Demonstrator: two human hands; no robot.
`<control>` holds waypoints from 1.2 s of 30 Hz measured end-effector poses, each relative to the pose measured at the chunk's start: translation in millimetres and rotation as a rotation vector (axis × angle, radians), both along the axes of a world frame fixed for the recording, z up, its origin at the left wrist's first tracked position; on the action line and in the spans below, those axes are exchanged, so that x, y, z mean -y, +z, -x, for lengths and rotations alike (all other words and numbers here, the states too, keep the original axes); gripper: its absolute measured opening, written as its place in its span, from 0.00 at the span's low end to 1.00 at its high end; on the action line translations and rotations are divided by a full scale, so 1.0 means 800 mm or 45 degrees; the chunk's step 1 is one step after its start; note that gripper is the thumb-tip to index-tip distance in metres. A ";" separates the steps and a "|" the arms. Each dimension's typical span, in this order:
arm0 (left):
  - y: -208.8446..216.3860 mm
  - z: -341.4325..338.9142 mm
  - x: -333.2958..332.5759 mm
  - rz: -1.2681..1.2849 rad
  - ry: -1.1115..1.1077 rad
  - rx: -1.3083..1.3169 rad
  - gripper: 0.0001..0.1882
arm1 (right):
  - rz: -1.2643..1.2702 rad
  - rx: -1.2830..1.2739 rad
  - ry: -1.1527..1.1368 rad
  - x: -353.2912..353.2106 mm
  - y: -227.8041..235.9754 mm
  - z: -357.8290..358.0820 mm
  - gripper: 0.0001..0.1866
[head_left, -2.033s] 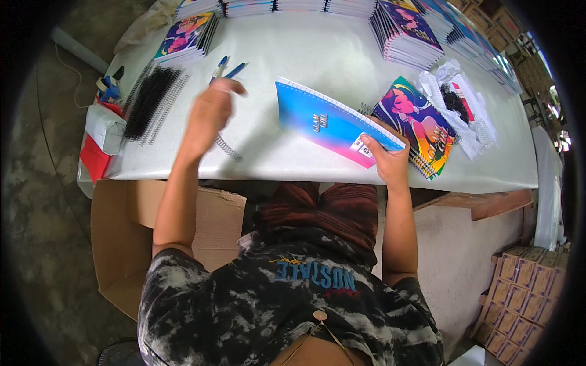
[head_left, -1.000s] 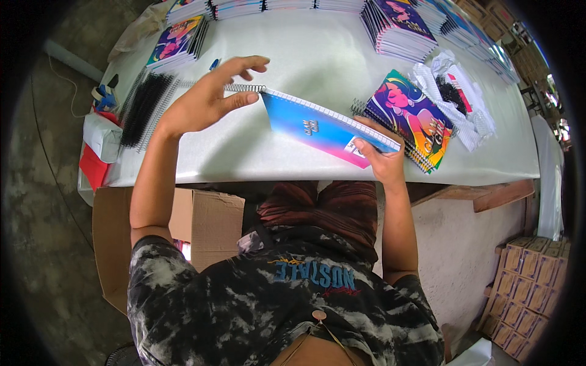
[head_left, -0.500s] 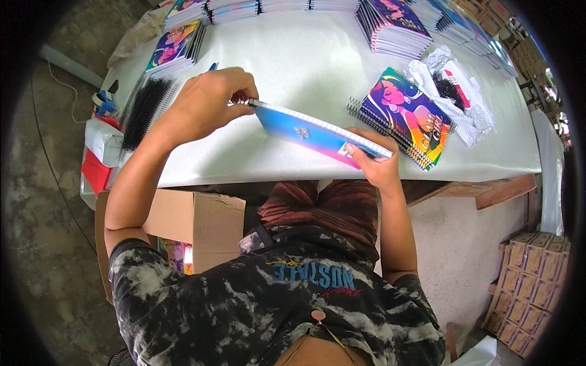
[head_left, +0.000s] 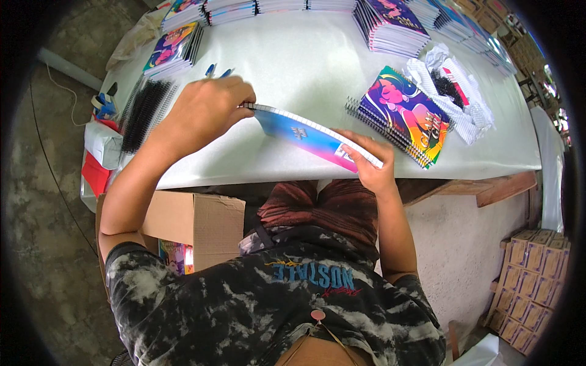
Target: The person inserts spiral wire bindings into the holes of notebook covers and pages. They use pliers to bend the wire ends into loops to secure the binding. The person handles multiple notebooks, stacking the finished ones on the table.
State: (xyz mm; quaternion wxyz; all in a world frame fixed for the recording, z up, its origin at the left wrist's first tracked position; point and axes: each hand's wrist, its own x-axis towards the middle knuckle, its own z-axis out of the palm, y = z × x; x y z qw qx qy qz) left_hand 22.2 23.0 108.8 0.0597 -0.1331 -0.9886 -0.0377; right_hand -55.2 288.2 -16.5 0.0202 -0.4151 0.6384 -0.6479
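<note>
A notebook (head_left: 299, 131) with a blue and pink back cover is held tilted over the table's near edge, its row of binding holes upward. My right hand (head_left: 371, 161) grips its right end, thumb on the cover and fingers behind. At the other end, thumb and fingertips of my left hand (head_left: 210, 113) pinch a black spiral coil (head_left: 249, 106); only a dark bit shows, the rest is hidden by the hand. Right of the notebook lie colourful spiral notebooks (head_left: 406, 116) with coil ends sticking out. Loose black coils (head_left: 146, 113) lie beside my left forearm.
Stacks of notebooks (head_left: 390, 30) line the far side of the white table (head_left: 293, 55). Blue pens (head_left: 218, 72) lie beyond my left hand. Crumpled white wrapping (head_left: 479, 122) holds black coils at right. An opened cardboard box (head_left: 217, 232) stands below the table at left.
The notebook has shifted slightly left and bows a little more. My left hand has turned and moved slightly left and down, uncovering more of the pens. My right hand keeps its grip.
</note>
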 end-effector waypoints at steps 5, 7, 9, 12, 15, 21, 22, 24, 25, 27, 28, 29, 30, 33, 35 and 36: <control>-0.017 0.006 -0.003 0.052 -0.118 -0.364 0.13 | 0.015 0.066 -0.014 -0.001 -0.004 -0.007 0.14; -0.006 0.003 0.001 0.011 -0.069 0.066 0.12 | -0.048 0.053 0.006 -0.003 -0.002 -0.006 0.15; -0.001 0.003 -0.009 0.065 -0.064 -0.105 0.11 | -0.097 0.032 -0.006 -0.004 -0.001 -0.006 0.15; -0.012 0.003 0.002 0.073 -0.074 -0.059 0.12 | -0.104 -0.062 -0.070 -0.003 -0.010 -0.009 0.16; -0.006 0.007 -0.006 0.172 -0.049 -0.111 0.13 | -0.055 -0.229 -0.102 0.000 -0.012 -0.008 0.16; -0.135 -0.006 -0.001 -0.042 0.053 -0.677 0.61 | 0.017 -0.358 -0.117 0.006 -0.018 -0.015 0.16; -0.189 -0.030 0.003 0.049 -0.082 -0.628 0.59 | 0.009 -0.380 -0.130 0.006 -0.017 -0.018 0.16; -0.174 -0.035 -0.003 0.474 -0.307 -0.773 0.59 | 0.030 -0.427 -0.164 0.008 -0.018 -0.015 0.17; -0.151 -0.004 0.017 0.357 -0.283 -1.102 0.58 | 0.063 -0.451 -0.159 0.010 -0.019 -0.012 0.17; -0.130 0.012 0.026 0.119 -0.147 -1.273 0.59 | 0.071 -0.454 -0.118 0.012 -0.022 -0.024 0.17; -0.140 0.011 0.021 0.009 -0.066 -1.148 0.60 | 0.055 -0.461 -0.109 0.015 -0.021 -0.031 0.16; -0.152 0.012 0.020 -0.087 0.017 -1.039 0.61 | 0.050 -0.485 -0.093 0.021 -0.018 -0.032 0.15; -0.173 0.011 0.019 -0.188 0.107 -0.936 0.61 | 0.039 -0.514 -0.070 0.022 -0.016 -0.031 0.15; -0.227 -0.016 0.014 0.051 -0.262 -0.871 0.59 | 0.115 -0.511 -0.121 0.014 -0.013 -0.023 0.14; -0.126 0.014 0.025 0.029 -0.173 -1.373 0.56 | -0.004 -0.527 -0.106 0.007 -0.009 -0.030 0.15; -0.124 0.020 0.035 -0.137 -0.008 -1.394 0.57 | 0.034 -0.503 -0.066 0.012 -0.008 -0.034 0.14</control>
